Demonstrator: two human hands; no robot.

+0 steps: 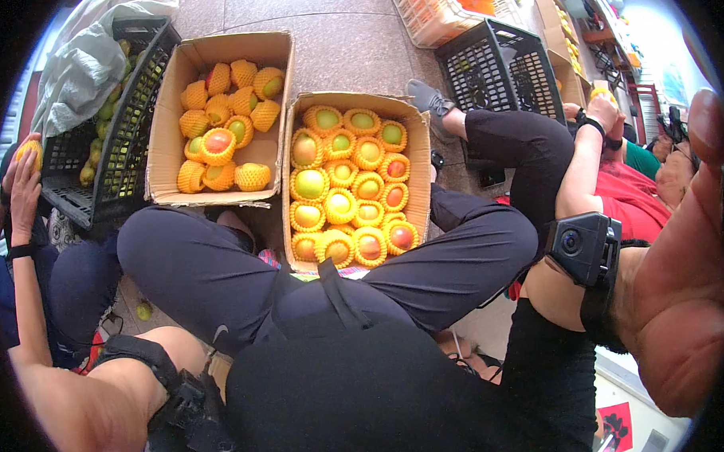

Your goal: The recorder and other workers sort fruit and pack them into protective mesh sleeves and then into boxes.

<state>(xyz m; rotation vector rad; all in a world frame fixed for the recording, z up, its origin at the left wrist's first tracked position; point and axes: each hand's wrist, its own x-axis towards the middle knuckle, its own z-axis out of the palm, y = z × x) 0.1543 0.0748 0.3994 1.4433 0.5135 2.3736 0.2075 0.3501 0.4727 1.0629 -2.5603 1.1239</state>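
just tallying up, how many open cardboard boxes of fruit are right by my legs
2. One box, loosely filled with netted fruit, sits beyond your left knee; the second box, more closely packed, sits between your legs. Others could be hidden behind your body.

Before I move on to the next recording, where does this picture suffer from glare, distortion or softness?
Head view: bright light washes out the far upper-right background; head view: black fisheye vignetting fills the corners, and the right hand looms oversized and slightly soft near the rim; head view: the netted fruit in the central carton looks evenly lit and fairly crisp.
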